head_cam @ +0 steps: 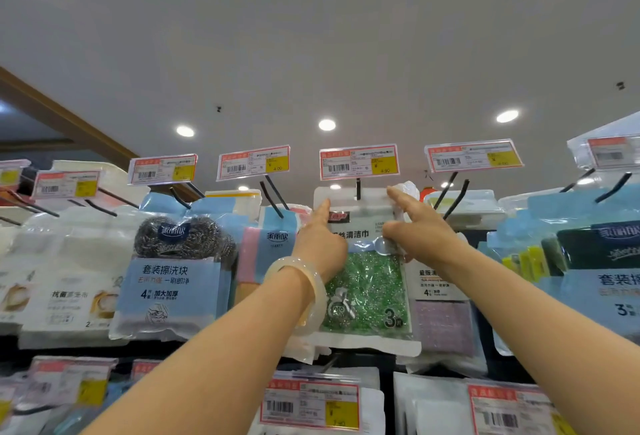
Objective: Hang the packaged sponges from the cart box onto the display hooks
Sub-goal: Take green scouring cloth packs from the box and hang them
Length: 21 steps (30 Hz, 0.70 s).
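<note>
Hiding the pack's [367, 282] sides, left hand [320, 244] and right hand [415, 226], grips unclear.

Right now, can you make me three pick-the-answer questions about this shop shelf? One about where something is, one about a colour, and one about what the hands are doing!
1. Where is the steel-wool pack?
A. left of the green pack
B. right of it
C. on the floor

2. What colour is the bracelet?
A. black
B. pale cream
C. red

3. What are the hands doing?
A. hanging idle
B. clapping
C. holding the green pack up at its hook

Answers:
1 A, the steel-wool pack hangs left of the green pack.
2 B, the bracelet is pale.
3 C, left hand and right hand reach the hook.
</note>
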Available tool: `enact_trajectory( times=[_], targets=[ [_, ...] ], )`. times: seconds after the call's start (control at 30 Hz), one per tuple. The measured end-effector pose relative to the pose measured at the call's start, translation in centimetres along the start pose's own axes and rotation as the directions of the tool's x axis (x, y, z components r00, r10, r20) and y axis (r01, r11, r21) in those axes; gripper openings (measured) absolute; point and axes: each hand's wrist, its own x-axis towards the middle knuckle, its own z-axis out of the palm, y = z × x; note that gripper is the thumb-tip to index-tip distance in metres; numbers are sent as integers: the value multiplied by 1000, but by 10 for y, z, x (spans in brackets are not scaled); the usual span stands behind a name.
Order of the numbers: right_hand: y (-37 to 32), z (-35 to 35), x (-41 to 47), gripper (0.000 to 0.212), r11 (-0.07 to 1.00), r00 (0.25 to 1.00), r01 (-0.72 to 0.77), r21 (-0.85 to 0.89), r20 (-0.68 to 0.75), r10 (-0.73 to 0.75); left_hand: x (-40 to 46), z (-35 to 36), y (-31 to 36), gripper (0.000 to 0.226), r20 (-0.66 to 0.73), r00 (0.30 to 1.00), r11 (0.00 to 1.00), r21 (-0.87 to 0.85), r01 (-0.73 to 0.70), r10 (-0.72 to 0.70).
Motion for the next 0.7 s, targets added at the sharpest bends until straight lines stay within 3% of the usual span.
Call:
enact_trajectory(
  times=[0.1, 0.17, 0.2, 0.27, 0.33, 0.4, 0.5, 0.63, 0.7],
  targets=[
    [13, 3, 4, 75, 992, 1000, 9, -122, 17, -7, 0, 5, -9, 65, 10, 1000, 990, 137, -10, 9],
    [21, 7, 4, 77, 938, 999, -23, -346, 31, 36, 0, 9, -17, 65, 38, 998, 971, 237, 33, -43],
    [23, 10, 2, 76, 878, 1000, -24, -478, -2, 26, -1, 11, -20, 65, 55, 994, 960, 270, 78, -96],
    [26, 19, -3, 68, 736, 986, 69, -674, -65, -152, -4, 15, -28, 66, 41, 989, 917, 383, 115, -141],
    [30, 26, -3, 64, 581, 945, 205, -787, 5, -326, -6, 18, -31, 68, 13, 999, 830, 558, 22, -35],
    [35, 30, 1, 67, 411, 928, 244, -878, 88, -362, -4, 21, -33, 76, 83, 991, 705, 697, -134, 106],
    [42, 34, 6, 74, 284, 952, 199, -938, 116, -282, -1, 26, -33, 77, 272, 957, 569, 773, -280, 100],
    [51, 36, 6, 58, 333, 987, 110, -937, 143, 77, -4, 35, -32, 64, 392, 917, 564, 776, -283, -79],
    [53, 36, 4, 50, 355, 973, 106, -929, 170, 155, -7, 35, -31, 58, 442, 880, 555, 783, -283, -175]
  ],
)
